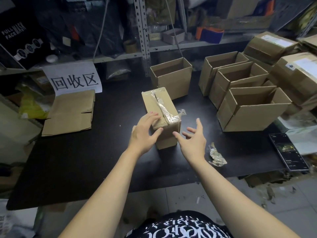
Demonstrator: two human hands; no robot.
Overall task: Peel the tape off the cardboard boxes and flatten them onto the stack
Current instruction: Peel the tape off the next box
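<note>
A small closed cardboard box (159,103) stands in the middle of the black table (77,160). Clear tape (163,109) runs along its top seam, with a loose end sticking out at the near right corner. My left hand (145,133) rests on the near left corner of the box, fingers spread over its top and thumb against the front face. My right hand (193,136) hovers just right of the box with fingers spread, touching nothing. A stack of flattened cardboard (72,112) lies at the left.
Several open empty boxes (248,107) stand at the back and right, one (171,76) right behind the taped box. A crumpled wad of peeled tape (216,155) lies near my right wrist. A phone (288,150) lies at the right table edge. Shelves fill the background.
</note>
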